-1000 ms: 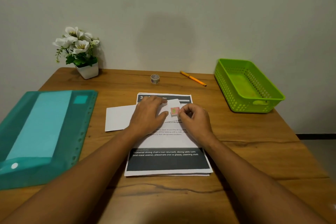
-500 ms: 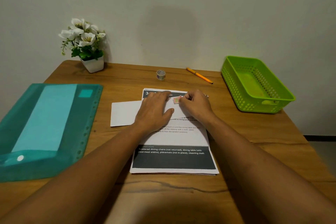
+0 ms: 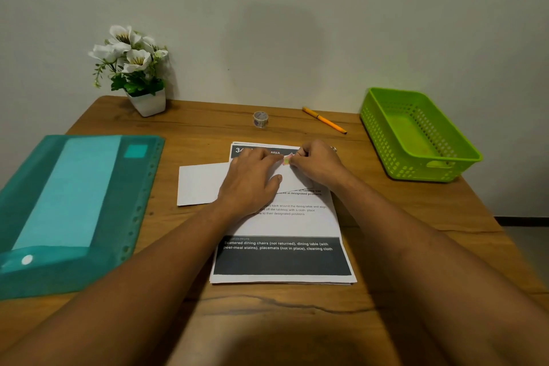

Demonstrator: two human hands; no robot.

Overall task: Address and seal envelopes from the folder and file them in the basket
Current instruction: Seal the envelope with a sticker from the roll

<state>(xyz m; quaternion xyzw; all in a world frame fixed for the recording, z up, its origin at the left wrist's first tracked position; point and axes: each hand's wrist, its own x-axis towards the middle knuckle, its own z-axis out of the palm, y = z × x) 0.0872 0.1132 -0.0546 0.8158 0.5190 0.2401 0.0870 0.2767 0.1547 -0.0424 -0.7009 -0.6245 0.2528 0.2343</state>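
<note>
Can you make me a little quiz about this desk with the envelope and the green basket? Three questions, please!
1. True or false: the green basket has envelopes in it.
2. What lies between the flower pot and the orange pen? A) the small tape roll B) scissors C) a cup
3. Fill in: the left hand presses flat on the white ____ while the right hand pinches a small sticker.

Key: 1 false; 2 A; 3 envelope.
</note>
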